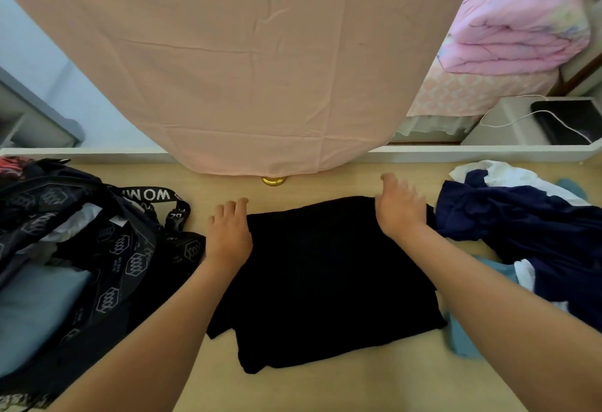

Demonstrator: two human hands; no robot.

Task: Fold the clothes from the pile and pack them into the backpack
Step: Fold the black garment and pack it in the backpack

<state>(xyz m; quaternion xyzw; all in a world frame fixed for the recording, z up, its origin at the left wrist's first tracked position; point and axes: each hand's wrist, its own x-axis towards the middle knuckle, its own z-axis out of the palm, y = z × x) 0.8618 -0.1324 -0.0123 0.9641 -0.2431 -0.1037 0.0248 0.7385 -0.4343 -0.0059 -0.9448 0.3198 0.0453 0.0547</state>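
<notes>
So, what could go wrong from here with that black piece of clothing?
The black garment lies against the pile of clothes on its right, so lifting it might drag some of the pile along.
The left hand and right hand are only at its far corners, and its near edge is uneven; the fold could slip open when moved.
The backpack already holds things and sags, so the garment may bunch going in.

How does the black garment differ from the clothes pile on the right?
The black garment lies flat and folded; the pile is crumpled. The garment is one dark piece; the pile mixes navy, white and blue. The left hand and right hand are at the garment, not the pile. Both lie on the table.
</notes>
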